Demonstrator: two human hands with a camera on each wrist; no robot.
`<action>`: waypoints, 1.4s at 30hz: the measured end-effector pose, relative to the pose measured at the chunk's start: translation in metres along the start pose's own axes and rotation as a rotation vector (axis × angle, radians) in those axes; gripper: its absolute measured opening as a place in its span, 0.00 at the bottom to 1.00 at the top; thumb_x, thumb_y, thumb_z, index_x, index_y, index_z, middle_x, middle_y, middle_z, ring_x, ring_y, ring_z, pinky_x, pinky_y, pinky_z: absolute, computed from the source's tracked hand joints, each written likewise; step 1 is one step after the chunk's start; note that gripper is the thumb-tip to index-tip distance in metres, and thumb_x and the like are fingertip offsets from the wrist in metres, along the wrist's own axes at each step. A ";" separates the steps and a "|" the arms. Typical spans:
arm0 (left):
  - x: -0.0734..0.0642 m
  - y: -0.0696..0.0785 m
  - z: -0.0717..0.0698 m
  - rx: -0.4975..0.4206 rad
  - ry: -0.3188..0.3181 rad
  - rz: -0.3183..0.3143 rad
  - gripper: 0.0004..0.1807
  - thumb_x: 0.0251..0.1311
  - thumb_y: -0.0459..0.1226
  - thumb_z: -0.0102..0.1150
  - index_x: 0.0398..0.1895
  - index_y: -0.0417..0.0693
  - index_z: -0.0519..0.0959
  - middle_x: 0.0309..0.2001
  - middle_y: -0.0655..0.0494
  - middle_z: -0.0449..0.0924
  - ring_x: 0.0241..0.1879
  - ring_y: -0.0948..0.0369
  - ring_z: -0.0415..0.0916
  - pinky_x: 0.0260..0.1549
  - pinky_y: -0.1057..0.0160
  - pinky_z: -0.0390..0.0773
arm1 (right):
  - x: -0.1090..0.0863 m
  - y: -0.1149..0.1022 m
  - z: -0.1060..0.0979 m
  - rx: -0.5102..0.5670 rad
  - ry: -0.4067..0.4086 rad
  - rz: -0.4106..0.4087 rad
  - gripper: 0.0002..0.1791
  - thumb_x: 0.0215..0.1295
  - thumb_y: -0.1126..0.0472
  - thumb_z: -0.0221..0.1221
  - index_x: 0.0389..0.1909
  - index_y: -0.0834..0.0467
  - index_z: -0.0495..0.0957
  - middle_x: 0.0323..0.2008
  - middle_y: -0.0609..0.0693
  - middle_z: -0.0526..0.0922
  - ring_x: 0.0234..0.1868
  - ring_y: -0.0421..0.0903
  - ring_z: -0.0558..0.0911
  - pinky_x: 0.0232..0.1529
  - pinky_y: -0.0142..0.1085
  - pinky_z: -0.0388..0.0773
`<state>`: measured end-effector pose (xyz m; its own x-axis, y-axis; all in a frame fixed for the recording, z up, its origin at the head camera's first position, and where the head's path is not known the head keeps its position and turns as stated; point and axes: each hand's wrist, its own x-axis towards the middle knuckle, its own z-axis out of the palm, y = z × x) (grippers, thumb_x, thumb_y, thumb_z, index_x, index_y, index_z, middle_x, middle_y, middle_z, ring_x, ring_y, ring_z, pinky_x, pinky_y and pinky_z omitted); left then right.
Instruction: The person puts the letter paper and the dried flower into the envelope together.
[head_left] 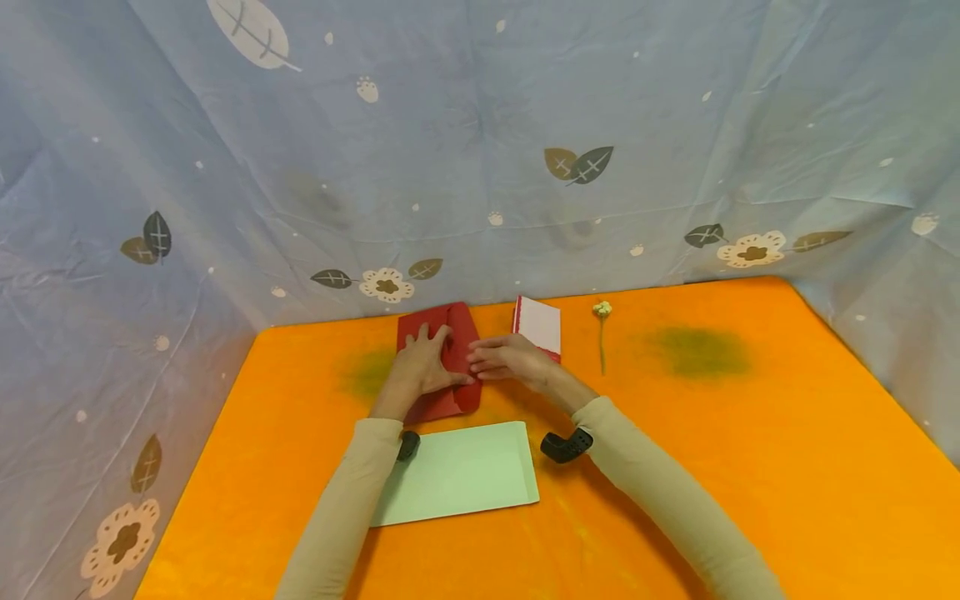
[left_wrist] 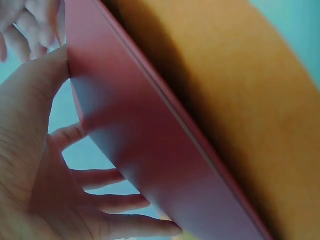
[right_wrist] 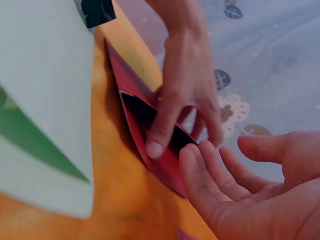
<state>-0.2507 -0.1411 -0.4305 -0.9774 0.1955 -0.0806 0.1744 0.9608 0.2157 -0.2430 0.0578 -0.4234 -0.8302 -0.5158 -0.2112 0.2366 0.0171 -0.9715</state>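
Note:
A red envelope [head_left: 427, 404] lies near the table's back edge. In the right wrist view its mouth [right_wrist: 142, 112] gapes, dark inside. My left hand [head_left: 422, 367] spreads over the envelope, fingers straight and fingertips on its upper face, the thumb reaching across to the flap side. Seen from the left wrist, those fingers [left_wrist: 135, 225] touch the red paper [left_wrist: 135, 130]. From the right, my right hand [head_left: 513, 360] comes to the flap with extended fingers; its fingertips [right_wrist: 189, 152] are at the flap's edge. Whether they touch it I cannot tell.
A pale green envelope [head_left: 465, 471] lies in front of the red one, partly under the left forearm. Behind the right hand is a white and red card or booklet [head_left: 538, 323]. A small yellowish flower on a stem [head_left: 602, 337] lies farther right. Patterned cloth [head_left: 480, 167] hangs behind the orange table.

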 end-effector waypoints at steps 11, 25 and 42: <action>-0.001 -0.002 -0.002 0.002 -0.005 0.001 0.49 0.42 0.67 0.70 0.63 0.54 0.63 0.61 0.38 0.64 0.53 0.41 0.65 0.47 0.45 0.77 | -0.027 -0.016 -0.054 -0.001 0.115 0.006 0.25 0.76 0.62 0.49 0.66 0.75 0.63 0.57 0.71 0.75 0.41 0.47 0.86 0.50 0.41 0.79; -0.001 -0.004 -0.001 0.008 -0.009 0.003 0.48 0.43 0.67 0.69 0.63 0.55 0.63 0.60 0.38 0.64 0.52 0.42 0.65 0.48 0.45 0.76 | -0.037 -0.030 -0.100 0.023 0.243 0.052 0.27 0.75 0.59 0.52 0.66 0.73 0.64 0.42 0.52 0.83 0.35 0.40 0.86 0.41 0.30 0.81; -0.002 0.000 0.000 0.027 -0.015 0.010 0.48 0.43 0.67 0.69 0.64 0.54 0.63 0.58 0.39 0.65 0.51 0.41 0.65 0.47 0.46 0.77 | -0.014 -0.018 -0.125 -0.122 0.426 0.204 0.23 0.70 0.63 0.57 0.57 0.77 0.71 0.36 0.56 0.84 0.32 0.45 0.84 0.53 0.43 0.78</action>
<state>-0.2488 -0.1418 -0.4304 -0.9737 0.2078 -0.0933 0.1875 0.9637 0.1902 -0.2992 0.1720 -0.4163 -0.9117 -0.0957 -0.3994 0.3763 0.1952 -0.9057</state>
